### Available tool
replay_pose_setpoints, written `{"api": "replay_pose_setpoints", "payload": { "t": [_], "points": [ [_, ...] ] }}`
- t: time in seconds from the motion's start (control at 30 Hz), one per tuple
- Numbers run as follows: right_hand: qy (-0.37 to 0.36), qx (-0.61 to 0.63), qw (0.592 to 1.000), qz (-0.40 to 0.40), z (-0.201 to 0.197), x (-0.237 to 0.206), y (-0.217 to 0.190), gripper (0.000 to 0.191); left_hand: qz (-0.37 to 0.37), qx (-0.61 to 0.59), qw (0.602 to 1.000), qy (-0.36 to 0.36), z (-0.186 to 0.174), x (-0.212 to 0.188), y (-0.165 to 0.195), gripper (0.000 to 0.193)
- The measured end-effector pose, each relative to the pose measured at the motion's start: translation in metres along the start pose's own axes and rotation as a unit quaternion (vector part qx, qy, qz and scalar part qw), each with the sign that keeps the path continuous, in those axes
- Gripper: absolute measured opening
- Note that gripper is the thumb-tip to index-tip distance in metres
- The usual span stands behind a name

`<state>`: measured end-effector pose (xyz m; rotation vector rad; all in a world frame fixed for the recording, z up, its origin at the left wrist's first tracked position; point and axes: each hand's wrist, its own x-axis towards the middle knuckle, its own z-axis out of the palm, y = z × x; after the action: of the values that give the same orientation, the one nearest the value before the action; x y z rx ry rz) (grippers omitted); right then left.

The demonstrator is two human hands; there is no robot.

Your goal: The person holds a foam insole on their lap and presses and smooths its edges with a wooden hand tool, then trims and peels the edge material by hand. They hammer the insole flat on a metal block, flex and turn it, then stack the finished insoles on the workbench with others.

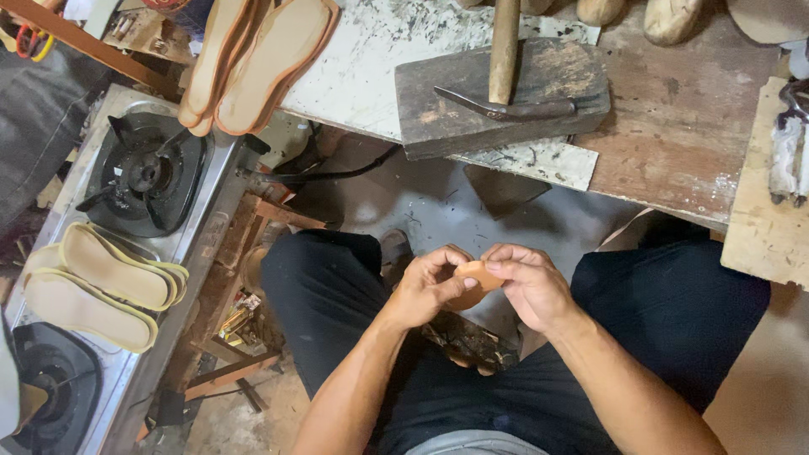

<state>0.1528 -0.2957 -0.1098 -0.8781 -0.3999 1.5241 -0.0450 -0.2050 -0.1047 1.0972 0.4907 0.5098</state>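
Both hands, left hand [430,286] and right hand [529,282], pinch my tan leather piece [479,275] over my lap, clear of the worktop [674,126].

Ahead of your knees, the hammer [506,93] lies on the block [539,80] at the counter's [674,126] near edge; soles [261,59] overhang its left end, more soles [101,282] on the stove [211,194] to your left.

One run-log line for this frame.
left hand pinching tan leather piece | right hand pinching it too | hammer on block
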Motion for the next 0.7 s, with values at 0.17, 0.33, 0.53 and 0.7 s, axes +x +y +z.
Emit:
{"api": "replay_pose_setpoints", "payload": {
  "t": [0.17, 0.33, 0.53, 0.7],
  "points": [
    [0.027, -0.003, 0.999, 0.044, 0.006, 0.0, -0.007, 0.016, -0.001, 0.018, 1.0, -0.013, 0.001, 0.0, 0.004, 0.015],
    [-0.01, -0.146, 0.989, -0.034, 0.018, -0.005, -0.015, 0.013, -0.03, 0.025, 0.999, 0.023, 0.004, 0.003, 0.011, 0.014],
    [-0.03, -0.154, 0.987, -0.027, 0.008, -0.003, -0.011, 0.008, 0.113, 0.183, 0.976, -0.015, 0.008, -0.001, 0.019, 0.014],
    [0.019, -0.05, 0.998, 0.028, -0.003, 0.004, -0.004, 0.015, 0.021, 0.058, 0.998, -0.018, 0.003, -0.002, 0.008, 0.016]
  ]
}}
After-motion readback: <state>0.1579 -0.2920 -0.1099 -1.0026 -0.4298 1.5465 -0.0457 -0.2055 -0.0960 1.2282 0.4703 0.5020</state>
